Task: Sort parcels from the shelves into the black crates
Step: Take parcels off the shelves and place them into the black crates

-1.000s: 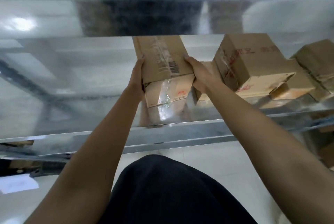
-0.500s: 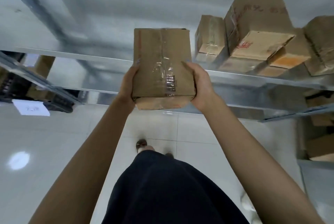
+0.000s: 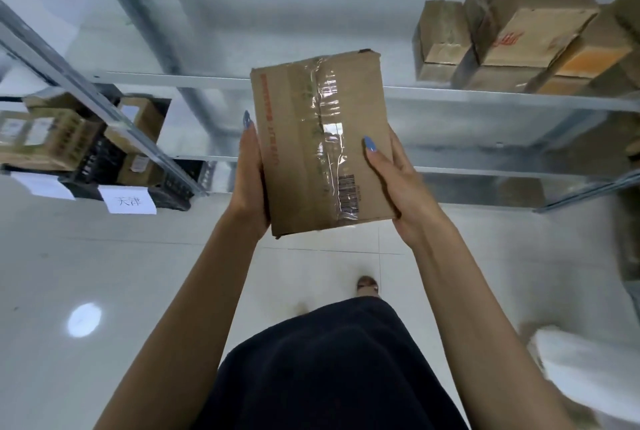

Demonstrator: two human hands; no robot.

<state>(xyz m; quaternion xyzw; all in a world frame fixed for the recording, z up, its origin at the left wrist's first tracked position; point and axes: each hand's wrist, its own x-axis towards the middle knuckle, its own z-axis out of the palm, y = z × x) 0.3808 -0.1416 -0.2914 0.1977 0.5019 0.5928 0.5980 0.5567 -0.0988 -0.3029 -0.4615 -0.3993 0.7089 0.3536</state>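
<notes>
Cardboard parcel (image 3: 322,145) is in mid-air before the shelf (image 3: 485,97), left hand (image 3: 249,183) clasping its left edge, right hand (image 3: 398,183) gripping its right edge, thumb on top; advisable: read label, hold level with both hands, carry to the matching black crate (image 3: 166,183) lower left.

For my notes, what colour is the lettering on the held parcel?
Red, on the brown parcel; head view.

A white paper sign (image 3: 131,201) on the front of a black crate (image 3: 173,187) reads 天津; the parcel (image 3: 322,142) carries a barcode label (image 3: 349,192) and a line of red print along its left edge, both too blurred to read; red characters on a box (image 3: 530,13) on the shelf are also illegible
</notes>
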